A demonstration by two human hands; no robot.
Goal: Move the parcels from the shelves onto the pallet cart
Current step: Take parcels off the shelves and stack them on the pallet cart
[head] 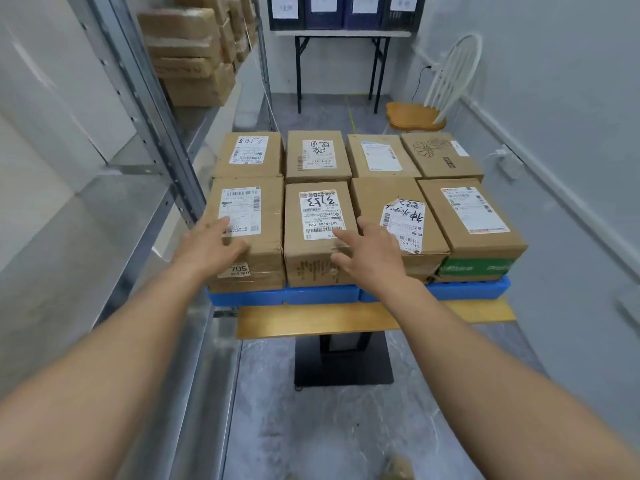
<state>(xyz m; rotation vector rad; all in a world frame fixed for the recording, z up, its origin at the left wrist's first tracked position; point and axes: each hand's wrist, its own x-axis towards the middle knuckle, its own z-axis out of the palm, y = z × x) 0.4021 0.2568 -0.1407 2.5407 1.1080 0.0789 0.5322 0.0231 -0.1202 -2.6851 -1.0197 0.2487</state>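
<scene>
Filling the centre of the frame, eight cardboard parcels sit in two rows of four on a blue pallet [322,295], and the pallet lies on a yellow wooden board [311,320] with a black stand [343,362] under it. The near-left parcel [247,233] carries a white label on top and a small sticker reading 705 on its front. Beside it the second near parcel [320,233] has a label with big black handwriting. The third near parcel [398,220] has a torn, wrinkled label, and the near-right parcel [471,220] rests on a green box [478,266].

The left hand [211,245] lies flat, palm down, on the near corner of the near-left parcel, fingers relaxed and holding nothing. The right hand [369,254] is spread wide over the near edge between the second and third parcels, fingers apart, gripping nothing. Both forearms reach out straight from the bottom corners.

In the upper left, more brown parcels [194,53] are stacked on a metal shelf [162,133]. At the top, dark blue bins [343,12] stand on a folding table [341,34]; a white chair with wooden seat [433,98] is at upper right.
</scene>
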